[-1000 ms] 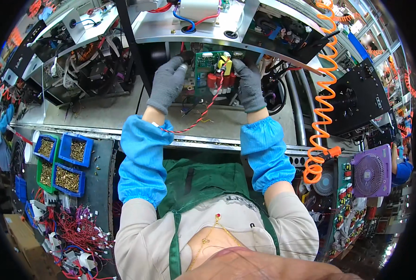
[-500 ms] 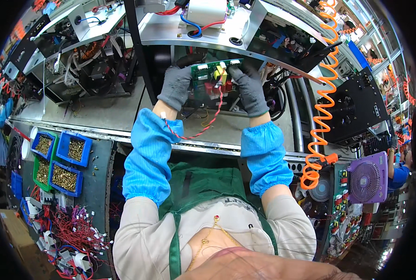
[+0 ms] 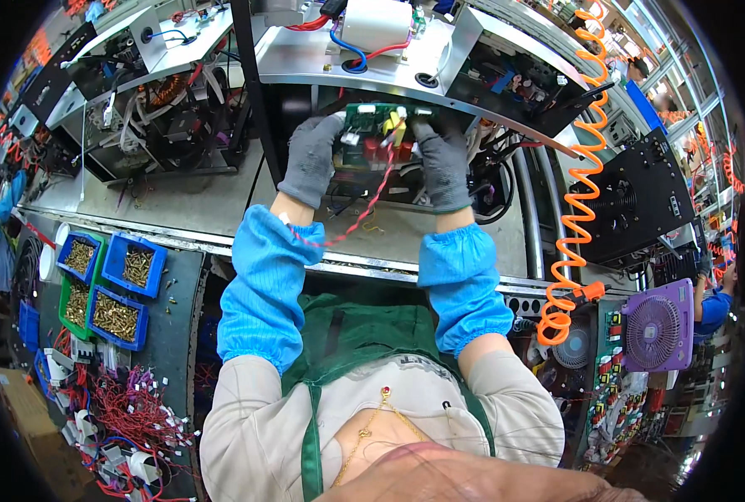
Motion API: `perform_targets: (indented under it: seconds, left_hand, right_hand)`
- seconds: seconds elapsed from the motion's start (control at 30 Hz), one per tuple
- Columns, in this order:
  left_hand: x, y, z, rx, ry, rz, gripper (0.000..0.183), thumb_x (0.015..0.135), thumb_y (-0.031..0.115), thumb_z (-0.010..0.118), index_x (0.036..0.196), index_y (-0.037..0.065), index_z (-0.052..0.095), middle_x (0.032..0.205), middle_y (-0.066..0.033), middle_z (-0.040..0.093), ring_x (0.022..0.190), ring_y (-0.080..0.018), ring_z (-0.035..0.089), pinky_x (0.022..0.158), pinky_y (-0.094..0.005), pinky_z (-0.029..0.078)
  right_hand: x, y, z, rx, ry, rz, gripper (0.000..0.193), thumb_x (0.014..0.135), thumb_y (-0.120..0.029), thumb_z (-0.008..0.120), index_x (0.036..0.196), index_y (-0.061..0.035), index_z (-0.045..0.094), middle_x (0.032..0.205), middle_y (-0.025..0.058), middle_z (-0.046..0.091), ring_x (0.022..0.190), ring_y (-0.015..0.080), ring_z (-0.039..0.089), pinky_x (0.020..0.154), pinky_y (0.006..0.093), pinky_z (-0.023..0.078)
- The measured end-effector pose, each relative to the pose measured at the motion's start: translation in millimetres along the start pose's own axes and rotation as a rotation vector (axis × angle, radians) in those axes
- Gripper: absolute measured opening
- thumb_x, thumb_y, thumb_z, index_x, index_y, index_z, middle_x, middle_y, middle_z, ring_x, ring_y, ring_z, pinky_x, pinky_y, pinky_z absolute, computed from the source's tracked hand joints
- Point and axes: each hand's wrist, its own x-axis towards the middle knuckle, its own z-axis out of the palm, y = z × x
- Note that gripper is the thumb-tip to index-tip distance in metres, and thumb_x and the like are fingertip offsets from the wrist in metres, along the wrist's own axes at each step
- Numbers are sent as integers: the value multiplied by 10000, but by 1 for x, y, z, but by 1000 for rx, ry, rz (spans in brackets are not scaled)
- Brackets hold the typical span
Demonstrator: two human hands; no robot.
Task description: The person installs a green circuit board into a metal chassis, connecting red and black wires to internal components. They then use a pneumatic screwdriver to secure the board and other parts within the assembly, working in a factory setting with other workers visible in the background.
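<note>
Since a moment ago I have carried the green circuit board with red parts (image 3: 378, 134) further up toward twelve o'clock, under the grey metal shelf (image 3: 339, 71). My grey-gloved left hand (image 3: 312, 159) grasps its nine o'clock edge, my grey-gloved right hand (image 3: 441, 163) its three o'clock edge. A twisted red wire (image 3: 364, 213) trails toward seven o'clock. Blue bins of brass screws (image 3: 113, 289) sit at nine o'clock.

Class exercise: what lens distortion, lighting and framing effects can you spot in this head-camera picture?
Head view: fisheye bends the workbench edge and leaves black corners; lighting bright and even; both gloved hands, left and right, and the green circuit board look sharp.
</note>
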Motion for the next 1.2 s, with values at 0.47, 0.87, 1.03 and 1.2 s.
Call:
perform_targets:
  seconds: [0.47, 0.87, 1.03, 1.2]
  left_hand:
    - [-24, -66, 10, 589, 42, -133, 406, 757, 392, 722, 837, 8, 617, 709, -49, 582, 627, -171, 541, 596, -323, 447]
    - [-7, -48, 54, 41, 353, -273, 467, 726, 442, 768, 781, 15, 586, 719, -36, 556, 590, -122, 473, 510, -281, 374]
    - [-4, -53, 53, 103, 370, -191, 474, 697, 390, 788, 794, -13, 557, 711, -50, 554, 573, -138, 444, 508, -309, 379]
    - [-6, -55, 76, 66, 439, -12, 252, 808, 242, 697, 924, 28, 633, 792, -24, 617, 667, -139, 534, 597, -304, 428]
  right_hand:
    - [9, 4, 14, -530, 111, -30, 377, 869, -272, 613, 1095, 29, 592, 941, 150, 652, 870, 241, 602, 808, 330, 449]
    - [-26, -24, -23, -1434, -347, -219, 161, 743, -75, 546, 855, -13, 644, 773, 203, 637, 758, 333, 653, 655, 432, 521]
    - [-21, 4, -20, -1511, -454, -287, 110, 714, -99, 578, 702, -46, 673, 724, 165, 647, 672, 319, 659, 588, 417, 534]
    - [-25, -6, -24, -1537, -465, -363, 112, 725, -88, 571, 733, -42, 673, 746, 161, 640, 685, 310, 663, 598, 407, 541]
